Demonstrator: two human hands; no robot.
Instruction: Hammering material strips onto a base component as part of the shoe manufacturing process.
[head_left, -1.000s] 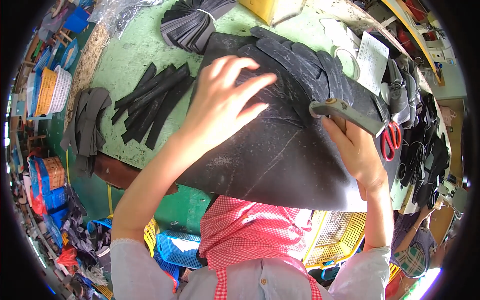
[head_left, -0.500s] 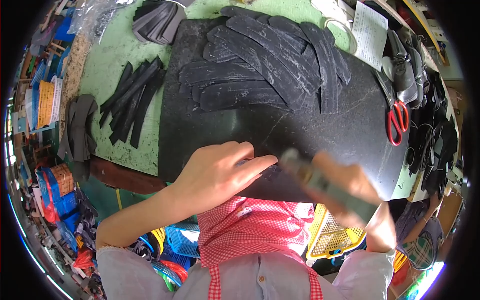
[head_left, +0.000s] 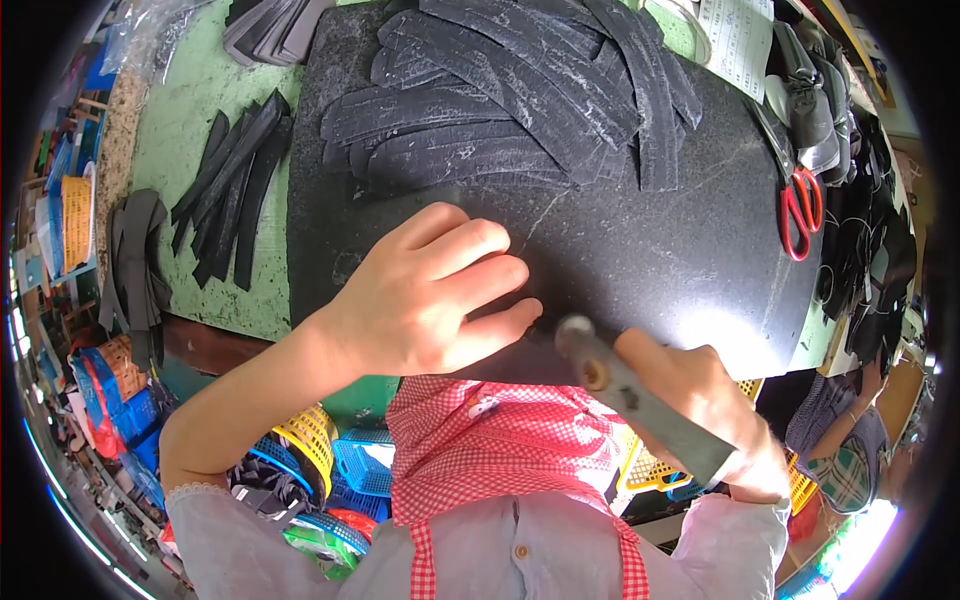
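Hammer (head_left: 655,415) clamped in right hand (head_left: 708,392), lower right; left hand (head_left: 425,290) curled near center, can't tell if gripping; black strips (head_left: 500,90) above both, upper center.

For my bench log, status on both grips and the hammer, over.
Right grip: shut on hammer. Left grip: curled over black mat, underside hidden. Black strips piled beyond both.

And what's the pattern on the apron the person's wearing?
The apron has a small red-and-white check, seen best in the head view.

Green table (head_left: 190,90), black mat (head_left: 650,255), black strips (head_left: 226,180)
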